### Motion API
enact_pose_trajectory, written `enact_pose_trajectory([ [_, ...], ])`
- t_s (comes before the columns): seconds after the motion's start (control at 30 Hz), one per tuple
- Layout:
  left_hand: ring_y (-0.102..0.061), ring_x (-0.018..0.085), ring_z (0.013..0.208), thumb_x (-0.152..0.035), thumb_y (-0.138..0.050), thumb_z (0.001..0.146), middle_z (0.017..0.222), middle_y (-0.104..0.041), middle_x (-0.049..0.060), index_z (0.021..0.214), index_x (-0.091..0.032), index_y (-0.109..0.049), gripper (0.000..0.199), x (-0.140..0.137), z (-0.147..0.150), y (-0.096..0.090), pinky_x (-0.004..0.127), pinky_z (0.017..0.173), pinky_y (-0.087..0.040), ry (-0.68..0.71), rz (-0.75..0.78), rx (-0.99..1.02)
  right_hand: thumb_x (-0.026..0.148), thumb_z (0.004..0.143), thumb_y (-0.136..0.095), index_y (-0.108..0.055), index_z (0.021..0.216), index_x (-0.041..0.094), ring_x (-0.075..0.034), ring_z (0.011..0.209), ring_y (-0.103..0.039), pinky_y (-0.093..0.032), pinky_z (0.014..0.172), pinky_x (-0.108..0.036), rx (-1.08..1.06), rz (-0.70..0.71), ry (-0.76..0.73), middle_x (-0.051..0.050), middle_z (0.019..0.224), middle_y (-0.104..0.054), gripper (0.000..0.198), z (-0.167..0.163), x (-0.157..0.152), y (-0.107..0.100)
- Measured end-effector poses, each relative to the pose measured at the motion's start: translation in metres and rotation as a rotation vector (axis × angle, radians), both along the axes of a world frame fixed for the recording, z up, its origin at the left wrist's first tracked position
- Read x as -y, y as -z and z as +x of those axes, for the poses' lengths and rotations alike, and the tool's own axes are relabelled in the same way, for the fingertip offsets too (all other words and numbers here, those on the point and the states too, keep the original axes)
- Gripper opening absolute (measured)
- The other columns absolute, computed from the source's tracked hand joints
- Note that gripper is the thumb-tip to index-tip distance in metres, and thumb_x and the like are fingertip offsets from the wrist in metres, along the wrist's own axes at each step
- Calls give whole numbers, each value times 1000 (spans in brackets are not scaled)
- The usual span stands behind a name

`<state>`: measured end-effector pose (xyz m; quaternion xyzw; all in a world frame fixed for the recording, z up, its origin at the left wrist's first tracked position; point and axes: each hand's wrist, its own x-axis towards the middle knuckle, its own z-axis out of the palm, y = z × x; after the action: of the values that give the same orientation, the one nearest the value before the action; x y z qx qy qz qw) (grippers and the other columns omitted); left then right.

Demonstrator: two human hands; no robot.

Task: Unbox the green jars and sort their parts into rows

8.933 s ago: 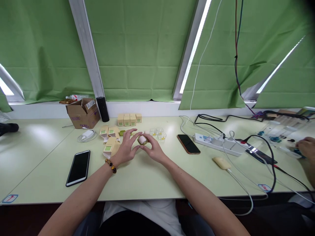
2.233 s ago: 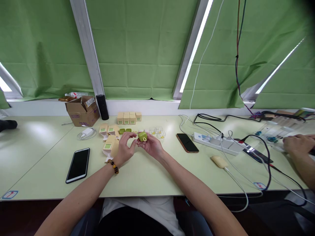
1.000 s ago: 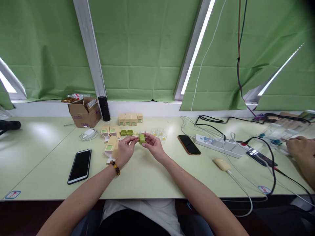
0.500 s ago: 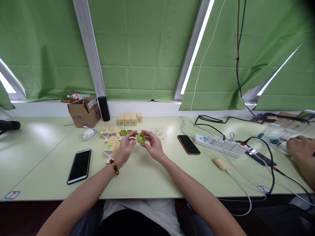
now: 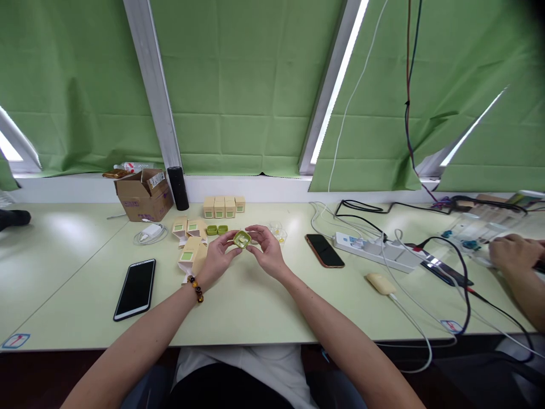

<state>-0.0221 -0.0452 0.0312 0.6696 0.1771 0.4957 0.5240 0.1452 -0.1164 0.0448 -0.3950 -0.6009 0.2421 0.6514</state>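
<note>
A small green square container (image 5: 242, 239), open side towards me, is held up over the table between my two hands. My left hand (image 5: 218, 258) pinches its left side with thumb and fingertips. At its right side are the curled fingers and thumb of my right hand (image 5: 269, 254), closed on the edge. Something small and pale shows inside the container, too small to name. Two green square containers (image 5: 217, 230) stand just beyond my left hand. Opened beige cartons with green labels (image 5: 192, 254) lie beside that hand, and clear plastic pieces (image 5: 277, 232) lie beyond my right hand.
Several small beige boxes (image 5: 219, 207) stand in a row at the back. A brown cardboard box (image 5: 145, 196), black cylinder (image 5: 177, 188) and white charger (image 5: 151, 231) are left. Phones (image 5: 135, 289) (image 5: 324, 251) flank my arms. A power strip (image 5: 374, 251), cables and another person's hand (image 5: 515, 253) are right.
The green container has been turned between my fingers, from square-on to a diamond angle, so more of its inside shows. My hands stay close to the same place.
</note>
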Motion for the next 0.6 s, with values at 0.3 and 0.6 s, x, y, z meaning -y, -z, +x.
enact_pose_trajectory([
  [0.3, -64, 25, 119, -19, -81, 80, 127, -69, 9, 130, -26, -66, 53, 4, 0, -4, 40, 100, -53, -212, 160, -132, 35, 92, -73, -60, 122, 28, -24, 113, -69, -59, 97, -44, -39, -17, -77, -9, 122, -70, 33, -3, -1, 2],
  [0.6, -59, 28, 117, -18, -81, 83, 116, -69, 8, 119, -25, -66, 40, 12, -3, -1, 48, 102, -50, -393, 594, -234, 18, 94, -65, -77, 103, 29, -30, 120, -54, -56, 96, -50, 557, 289, 470, -9, 122, -67, 19, -5, 7, 3],
])
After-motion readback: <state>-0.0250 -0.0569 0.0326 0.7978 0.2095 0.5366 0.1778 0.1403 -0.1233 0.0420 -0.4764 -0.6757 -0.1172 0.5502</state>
